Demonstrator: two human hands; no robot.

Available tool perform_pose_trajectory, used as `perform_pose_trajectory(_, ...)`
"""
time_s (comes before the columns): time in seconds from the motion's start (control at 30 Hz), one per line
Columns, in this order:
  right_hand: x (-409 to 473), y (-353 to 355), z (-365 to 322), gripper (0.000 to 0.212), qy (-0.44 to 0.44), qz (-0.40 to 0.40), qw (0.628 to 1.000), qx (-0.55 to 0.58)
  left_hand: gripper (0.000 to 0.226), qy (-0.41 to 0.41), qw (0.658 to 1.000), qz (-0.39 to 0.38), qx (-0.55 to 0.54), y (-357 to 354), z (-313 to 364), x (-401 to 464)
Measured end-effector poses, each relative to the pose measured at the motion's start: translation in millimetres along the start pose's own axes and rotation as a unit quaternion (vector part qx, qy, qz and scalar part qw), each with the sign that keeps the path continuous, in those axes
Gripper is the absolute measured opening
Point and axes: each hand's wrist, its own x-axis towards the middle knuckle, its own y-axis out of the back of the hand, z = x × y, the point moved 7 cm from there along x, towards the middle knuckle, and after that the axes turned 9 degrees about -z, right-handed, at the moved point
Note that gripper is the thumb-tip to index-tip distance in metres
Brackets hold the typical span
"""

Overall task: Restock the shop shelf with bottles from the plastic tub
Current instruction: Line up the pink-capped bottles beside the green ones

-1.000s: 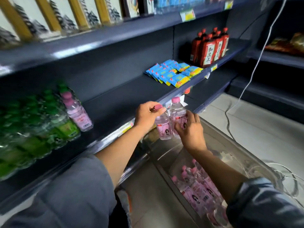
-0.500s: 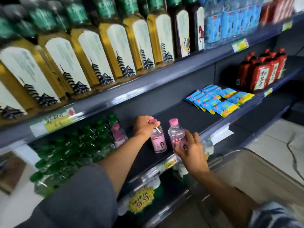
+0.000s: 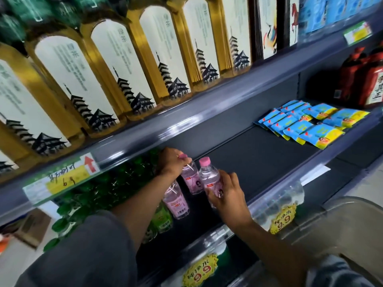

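A dark shop shelf (image 3: 259, 154) lies bare past the green bottles (image 3: 107, 183). The left hand (image 3: 172, 162) pinches one pink-capped bottle (image 3: 189, 179) by its neck; the right hand (image 3: 226, 191) wraps a second bottle (image 3: 209, 179) — both about upright, just beside a stocked pink bottle (image 3: 176, 201). Best set down flat, labels forward — then each grip released gently.

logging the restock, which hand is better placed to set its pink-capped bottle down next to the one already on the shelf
Left: the left hand holds its pink-capped clear bottle right beside the standing pink bottle; the right hand is farther out.
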Motion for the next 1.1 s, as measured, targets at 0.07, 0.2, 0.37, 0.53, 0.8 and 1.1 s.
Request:
perform_pose_trajectory(0.07,6,-10,-1,0.057,-0.002,-0.005,1.0,0.006,0.017,-0.007,1.0,0.003,0.022,6,2,3)
perform_pose_trajectory(0.2,12,-31,-3,0.057,-0.004,-0.03,1.0,0.003,0.022,-0.001,0.998,0.006,0.061,17,4,11)
perform_pose_trajectory(0.37,26,-50,-2,0.055,-0.024,-0.039,0.997,-0.055,0.024,0.013,0.993,-0.001,0.121,29,-2,27)
perform_pose_trajectory(0.53,40,-73,13,0.053,-0.058,-0.085,0.991,-0.083,0.017,0.01,0.99,-0.018,0.136,31,-2,41)
perform_pose_trajectory(0.8,78,-101,9,0.053,-0.053,-0.087,0.992,-0.073,0.046,-0.008,0.993,-0.041,0.107,24,-8,78)
perform_pose_trajectory(1.1,111,-115,7,0.056,-0.063,-0.09,0.992,-0.061,0.039,0.023,0.991,-0.079,0.103,21,-18,105)
